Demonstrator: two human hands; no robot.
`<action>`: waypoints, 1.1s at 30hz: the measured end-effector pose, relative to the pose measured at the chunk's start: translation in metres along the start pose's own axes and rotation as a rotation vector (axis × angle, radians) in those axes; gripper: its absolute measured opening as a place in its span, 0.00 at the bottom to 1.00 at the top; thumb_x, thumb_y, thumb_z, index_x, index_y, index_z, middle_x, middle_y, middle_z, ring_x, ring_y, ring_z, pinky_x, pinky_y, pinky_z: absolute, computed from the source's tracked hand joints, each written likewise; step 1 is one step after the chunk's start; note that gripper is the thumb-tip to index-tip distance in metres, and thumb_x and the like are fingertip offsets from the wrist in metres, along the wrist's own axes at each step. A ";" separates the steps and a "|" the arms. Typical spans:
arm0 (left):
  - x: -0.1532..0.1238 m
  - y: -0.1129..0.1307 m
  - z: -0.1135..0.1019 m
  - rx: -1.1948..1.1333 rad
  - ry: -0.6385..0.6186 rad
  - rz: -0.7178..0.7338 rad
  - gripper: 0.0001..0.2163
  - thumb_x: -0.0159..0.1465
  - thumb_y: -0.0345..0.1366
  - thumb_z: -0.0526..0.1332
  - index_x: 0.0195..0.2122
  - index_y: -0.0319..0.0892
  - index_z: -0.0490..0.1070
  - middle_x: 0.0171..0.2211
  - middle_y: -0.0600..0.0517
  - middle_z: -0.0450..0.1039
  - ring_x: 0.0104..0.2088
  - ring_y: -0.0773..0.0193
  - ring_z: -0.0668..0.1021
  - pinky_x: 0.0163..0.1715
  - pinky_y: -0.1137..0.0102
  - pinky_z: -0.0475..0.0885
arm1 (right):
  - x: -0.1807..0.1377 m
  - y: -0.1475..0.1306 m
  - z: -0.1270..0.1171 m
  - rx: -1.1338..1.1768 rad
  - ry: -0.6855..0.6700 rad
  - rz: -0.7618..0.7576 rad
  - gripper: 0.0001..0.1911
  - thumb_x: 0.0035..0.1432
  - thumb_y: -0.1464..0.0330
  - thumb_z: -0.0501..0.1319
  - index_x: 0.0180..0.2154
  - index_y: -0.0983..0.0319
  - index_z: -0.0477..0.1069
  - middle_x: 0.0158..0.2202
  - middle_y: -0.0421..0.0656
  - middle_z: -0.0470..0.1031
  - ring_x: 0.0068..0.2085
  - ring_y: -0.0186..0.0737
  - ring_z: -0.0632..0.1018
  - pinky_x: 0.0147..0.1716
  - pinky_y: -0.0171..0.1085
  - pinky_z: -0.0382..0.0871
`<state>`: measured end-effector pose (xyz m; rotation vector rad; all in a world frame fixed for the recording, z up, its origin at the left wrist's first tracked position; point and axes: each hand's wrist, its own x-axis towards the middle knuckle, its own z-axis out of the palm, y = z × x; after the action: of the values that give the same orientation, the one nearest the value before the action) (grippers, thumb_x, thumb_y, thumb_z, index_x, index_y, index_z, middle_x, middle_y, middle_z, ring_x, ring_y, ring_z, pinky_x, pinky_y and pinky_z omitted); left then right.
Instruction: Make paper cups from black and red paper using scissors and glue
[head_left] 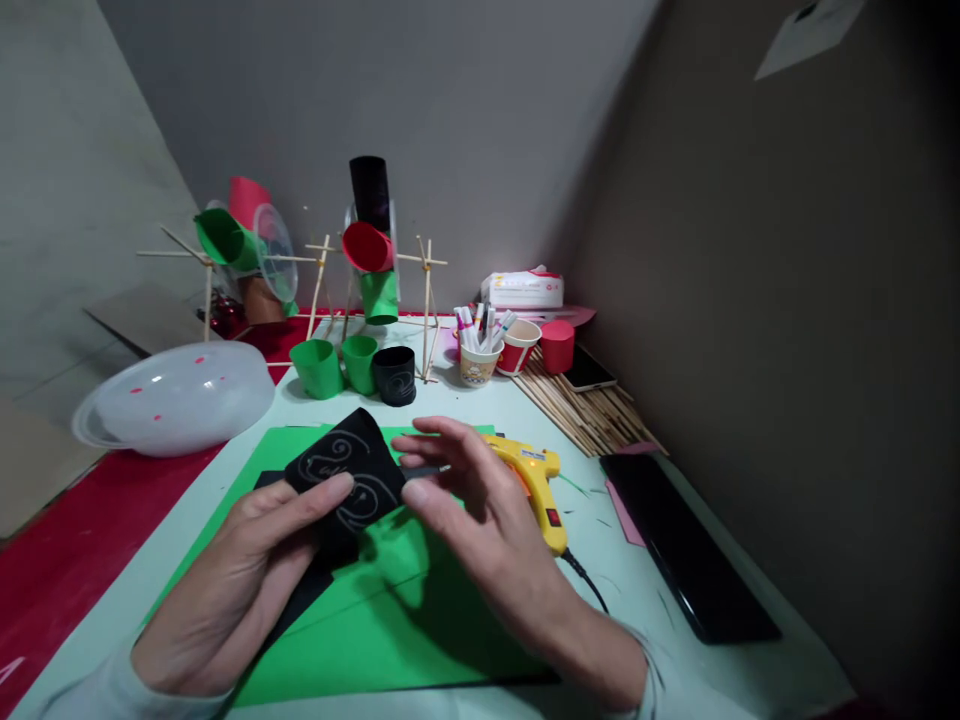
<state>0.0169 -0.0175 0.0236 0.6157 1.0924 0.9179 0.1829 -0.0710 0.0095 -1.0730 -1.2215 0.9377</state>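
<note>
My left hand (259, 560) is closed on a black paper cup (352, 470) with white swirl drawings, its thumb pressed on the drawn side. The cup lies tilted in the grip. At its right edge is my right hand (480, 500), fingers curved apart and the thumb tip at or close to the cup; I cannot tell whether they touch. Green paper (420, 620) spreads below both hands, with pieces of black paper (300, 600) partly hidden by the left hand. A yellow glue gun (551, 510) with a lit orange light lies behind my right hand.
Green paper cups (316, 369) and a decorated black cup (395, 376) stand behind the paper. Stick frames carry coloured tubes (379, 297). A pen cup (479, 366), a red cup (557, 347), wooden sticks (570, 405), a black slab (690, 550) and a whitish balloon (180, 397) surround the work.
</note>
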 end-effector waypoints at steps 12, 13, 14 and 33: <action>0.021 0.020 -0.019 -0.134 -0.026 0.076 0.04 0.58 0.24 0.67 0.31 0.39 0.81 0.36 0.47 0.83 0.35 0.62 0.82 0.36 0.76 0.81 | -0.003 0.005 -0.090 -0.708 0.148 -0.006 0.10 0.67 0.63 0.58 0.42 0.62 0.73 0.40 0.48 0.81 0.38 0.44 0.82 0.37 0.41 0.75; 0.019 0.022 -0.020 -0.141 -0.031 0.088 0.05 0.58 0.24 0.67 0.32 0.39 0.81 0.37 0.46 0.83 0.35 0.62 0.82 0.36 0.76 0.81 | -0.006 0.006 -0.087 -0.785 0.086 -0.001 0.09 0.68 0.65 0.57 0.42 0.62 0.73 0.40 0.48 0.81 0.38 0.45 0.81 0.38 0.42 0.75; 0.018 0.024 -0.021 -0.147 -0.040 0.100 0.06 0.57 0.24 0.67 0.34 0.38 0.82 0.38 0.46 0.83 0.35 0.61 0.83 0.36 0.75 0.81 | -0.009 0.006 -0.082 -0.864 0.018 -0.005 0.09 0.68 0.66 0.57 0.41 0.62 0.74 0.40 0.49 0.81 0.40 0.47 0.81 0.39 0.43 0.75; 0.001 0.042 -0.023 -0.147 -0.129 0.306 0.09 0.48 0.37 0.78 0.24 0.38 0.82 0.25 0.49 0.82 0.27 0.65 0.80 0.29 0.78 0.76 | 0.010 0.050 -0.048 -1.586 -0.287 -0.434 0.17 0.55 0.80 0.57 0.47 0.65 0.73 0.37 0.52 0.80 0.36 0.52 0.82 0.34 0.47 0.78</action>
<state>-0.0175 0.0042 0.0485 0.7219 0.8196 1.1943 0.2321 -0.0545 -0.0373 -1.7121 -2.3896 -0.4604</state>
